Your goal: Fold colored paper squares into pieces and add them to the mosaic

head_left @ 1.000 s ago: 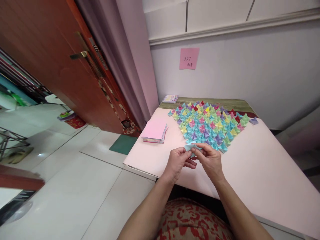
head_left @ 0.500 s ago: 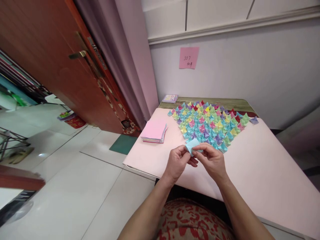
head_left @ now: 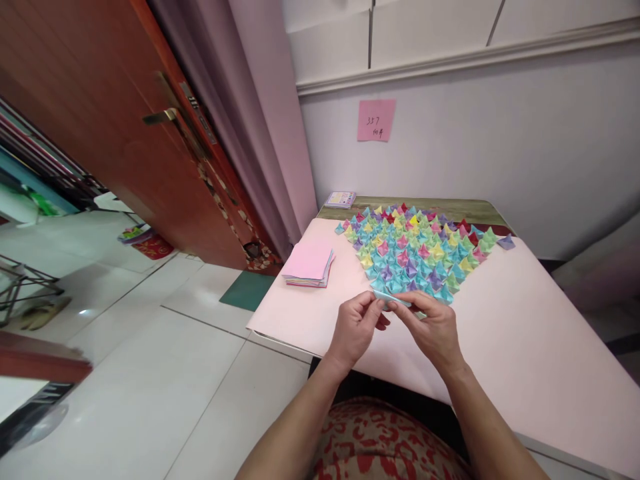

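A small light blue folded paper (head_left: 385,295) is pinched between both hands, above the near part of the pink-covered table. My left hand (head_left: 356,327) grips its left end between thumb and fingers. At its right end, my right hand (head_left: 431,325) pinches it the same way, with the thumb on the near side. The paper is seen almost edge-on, and the fingers cover part of it. Just beyond the hands, many small folded paper pieces (head_left: 410,250) in several colours stand in close rows.
A stack of square paper with a pink top sheet (head_left: 307,260) lies to the left on the table (head_left: 525,347). A single purple folded piece (head_left: 506,242) sits at the far right. Small printed packets (head_left: 341,199) rest at the back left corner. A pink note (head_left: 376,121) hangs on the wall.
The light blue paper has tilted from showing a broad face to nearly edge-on. My right hand has shifted slightly to the right; both hands still pinch the paper.
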Tool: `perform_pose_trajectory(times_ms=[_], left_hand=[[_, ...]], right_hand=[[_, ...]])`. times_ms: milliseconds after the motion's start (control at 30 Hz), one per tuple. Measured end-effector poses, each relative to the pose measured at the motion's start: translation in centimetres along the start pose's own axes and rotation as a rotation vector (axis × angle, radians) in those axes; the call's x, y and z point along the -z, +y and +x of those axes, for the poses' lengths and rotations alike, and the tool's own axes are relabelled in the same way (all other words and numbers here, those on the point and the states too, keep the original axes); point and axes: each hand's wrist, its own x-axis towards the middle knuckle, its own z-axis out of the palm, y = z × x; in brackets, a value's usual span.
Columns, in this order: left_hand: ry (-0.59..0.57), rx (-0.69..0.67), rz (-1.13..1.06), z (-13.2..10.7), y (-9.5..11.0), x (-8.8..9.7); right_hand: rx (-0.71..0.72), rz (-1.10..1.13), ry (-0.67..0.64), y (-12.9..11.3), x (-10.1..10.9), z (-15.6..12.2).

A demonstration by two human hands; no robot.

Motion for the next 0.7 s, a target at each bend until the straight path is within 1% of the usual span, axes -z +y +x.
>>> perform_pose_trajectory(times_ms=[67,100,133,200,267,300,400,533,600,700], left_hand=[[0.077,-0.045,0.131,0.0,0.0,0.1],[0.113,-0.061,0.154,0.1,-0.1,0.1],[0.129,-0.067,0.134,0.2,-0.2,0.1],[0.108,-0.047,-0.005,0.4,-0.3,0.1],[0.087,-0.019,-0.141,0.5,-0.5,0.0],[0.094,-0.009,-0.175,0.5,-0.6,0.0],[0.181,-0.004,-0.175,0.5,-0.8,0.0],[0.253,-0.001,-0.162,0.7,-0.9,-0.1],[0.238,0.019,-0.199,0.8,-1.2,-0.1],[0.145,0.113,-0.265,1.0,-1.7,-0.1]], right_hand=[[-0.074,0.003,0.010,0.1,0.2,-0.1],[-0.116,0.014,0.011,0.1,0.2,-0.2],[-0.154,0.031,0.003,0.1,0.2,-0.2],[-0.204,0.071,-0.038,0.0,0.2,-0.3],[-0.224,0.099,-0.082,-0.3,0.0,-0.4],[-0.229,0.113,-0.099,-0.4,-0.1,-0.4],[-0.264,0.181,-0.112,-0.5,-0.6,-0.5],[-0.319,0.232,-0.047,0.1,-0.9,-0.5],[-0.322,0.210,-0.034,0.6,-1.0,-0.4],[-0.322,0.191,-0.017,1.3,-1.1,-0.3]])
